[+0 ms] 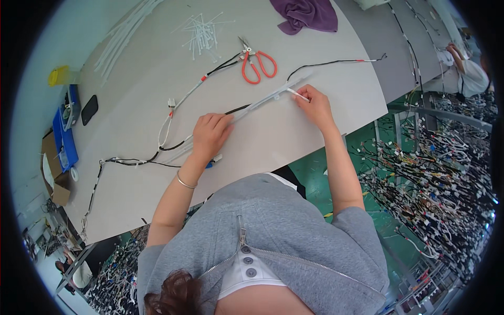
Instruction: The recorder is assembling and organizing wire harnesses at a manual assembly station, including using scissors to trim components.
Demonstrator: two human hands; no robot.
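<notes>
A wiring harness (155,156) of black, white and red-marked branches lies spread over the light table. Along its middle runs a long translucent plastic strip (265,100), slanting up to the right. My left hand (210,135) is closed over the strip's lower part, and the harness passes beneath the fingers. My right hand (316,106) pinches a slim white piece (298,94) near the strip's upper end; what this piece is, I cannot make out. Beyond the strip rest pliers-like scissors (254,64) with red handles, their tips pointing away.
Loose white cable ties (202,34) and longer white strips (123,37) lie at the far side, with a purple cloth (307,16). Left are a phone (90,110) and blue bins (64,140). Many harnesses (430,184) hang right of the table; another person (472,77) sits far right.
</notes>
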